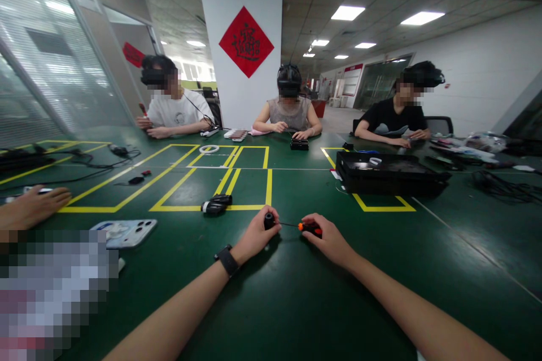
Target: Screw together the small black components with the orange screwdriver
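My right hand is closed around the black and orange handle of a screwdriver. Its thin metal shaft points left, with the tip at my left hand. Between the thumb and fingers of that left hand is a small black cylindrical part; the fingers hide some of it. Whether the screwdriver's tip sits in the part or only beside it, I cannot tell. Both hands are just above the green table, near its middle. A dark watch is on my left wrist.
Beyond my left hand lies a black bundle. A black tray stands at the right, cables farther right. A phone lies at the left, near another person's hand. Across the green table sit several people.
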The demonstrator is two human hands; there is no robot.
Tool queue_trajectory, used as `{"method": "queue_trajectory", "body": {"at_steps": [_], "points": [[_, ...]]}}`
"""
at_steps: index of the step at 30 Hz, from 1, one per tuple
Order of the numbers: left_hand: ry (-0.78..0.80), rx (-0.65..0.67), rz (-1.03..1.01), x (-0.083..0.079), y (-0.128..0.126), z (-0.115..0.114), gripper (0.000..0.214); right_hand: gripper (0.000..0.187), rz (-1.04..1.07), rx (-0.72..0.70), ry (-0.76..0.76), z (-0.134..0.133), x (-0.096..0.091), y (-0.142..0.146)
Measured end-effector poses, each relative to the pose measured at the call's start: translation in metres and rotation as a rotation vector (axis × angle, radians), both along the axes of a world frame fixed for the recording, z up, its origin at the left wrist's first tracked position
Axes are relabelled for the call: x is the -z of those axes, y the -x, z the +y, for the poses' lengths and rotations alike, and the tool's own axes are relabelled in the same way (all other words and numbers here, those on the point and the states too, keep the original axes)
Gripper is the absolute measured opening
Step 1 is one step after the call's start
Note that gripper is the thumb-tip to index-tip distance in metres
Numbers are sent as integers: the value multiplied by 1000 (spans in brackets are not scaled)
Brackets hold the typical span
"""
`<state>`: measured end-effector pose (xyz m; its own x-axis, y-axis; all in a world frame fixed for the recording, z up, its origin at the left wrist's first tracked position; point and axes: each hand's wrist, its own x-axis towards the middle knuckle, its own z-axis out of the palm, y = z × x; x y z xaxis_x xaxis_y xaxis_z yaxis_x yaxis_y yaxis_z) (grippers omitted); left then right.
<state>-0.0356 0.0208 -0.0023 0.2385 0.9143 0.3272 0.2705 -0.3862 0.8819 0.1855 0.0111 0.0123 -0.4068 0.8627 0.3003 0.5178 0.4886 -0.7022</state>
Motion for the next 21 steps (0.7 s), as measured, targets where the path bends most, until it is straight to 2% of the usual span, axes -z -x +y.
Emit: {"method": "queue_trajectory", "body": {"at_steps": [6, 11, 13, 17, 19, 21], "points": [[-4, -35, 4, -1, 1, 0, 16, 15, -1, -34, 27, 0, -4, 0], [46, -113, -75, -4, 3, -1, 19, 19, 333, -15, 110, -9, -2, 7], [104, -68, -148, -7, 2, -4, 20, 17, 501, 10, 154, -13, 0, 13], [255, 108, -335, -13, -6, -15, 26, 13, 863, -13, 269, -22, -2, 26], [320, 184, -385, -13, -12, -21, 28, 17, 908, -30, 297, -26, -3, 28], [357, 249, -363, -12, -17, -25, 30, 22, 812, -29, 257, -31, -4, 27]]}}
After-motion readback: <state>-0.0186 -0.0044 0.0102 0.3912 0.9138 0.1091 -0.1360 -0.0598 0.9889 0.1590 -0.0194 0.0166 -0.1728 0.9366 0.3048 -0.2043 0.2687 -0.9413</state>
